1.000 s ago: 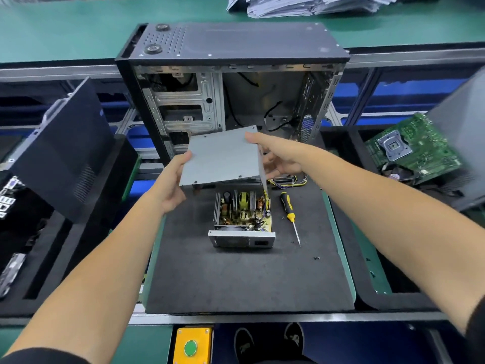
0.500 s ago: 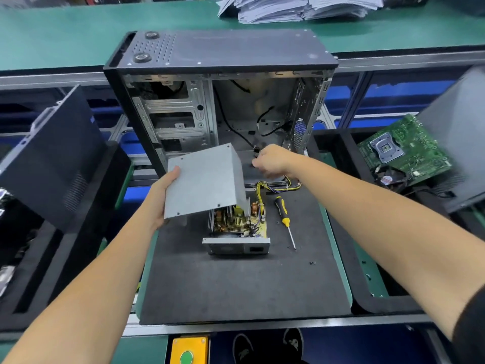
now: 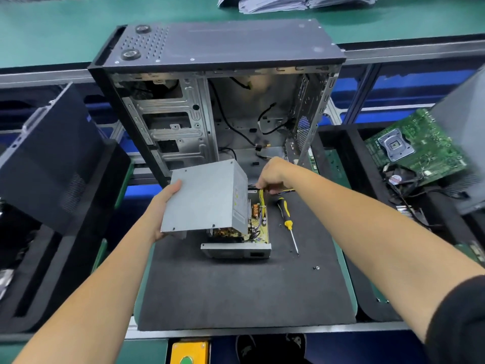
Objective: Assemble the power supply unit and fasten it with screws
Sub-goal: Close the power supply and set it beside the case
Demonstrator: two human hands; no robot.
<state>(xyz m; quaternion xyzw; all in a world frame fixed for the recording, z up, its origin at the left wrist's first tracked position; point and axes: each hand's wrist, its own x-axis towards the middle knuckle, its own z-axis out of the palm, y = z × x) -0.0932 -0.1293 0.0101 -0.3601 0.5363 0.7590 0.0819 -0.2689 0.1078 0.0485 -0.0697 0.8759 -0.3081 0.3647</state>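
The open power supply base (image 3: 237,249) sits on the black mat (image 3: 236,292), its yellow circuit board (image 3: 258,227) showing. Over it, tilted, hangs the grey metal cover (image 3: 202,198). My left hand (image 3: 162,206) grips the cover by its left edge. My right hand (image 3: 273,174) is at the unit's back, fingers curled on the yellow cable bundle (image 3: 262,198). A yellow-and-black screwdriver (image 3: 287,222) lies right of the unit. Two small screws (image 3: 317,267) lie loose on the mat.
An open black computer case (image 3: 217,101) stands upright behind the mat. A black side panel (image 3: 49,158) leans at the left. A green motherboard (image 3: 414,145) lies in the right tray beside a grey panel (image 3: 464,143). Papers (image 3: 288,2) are stacked at the back.
The cover has come down and left, closer over the base, held now by my left hand alone. My right hand left the cover and went to the cables behind the unit.
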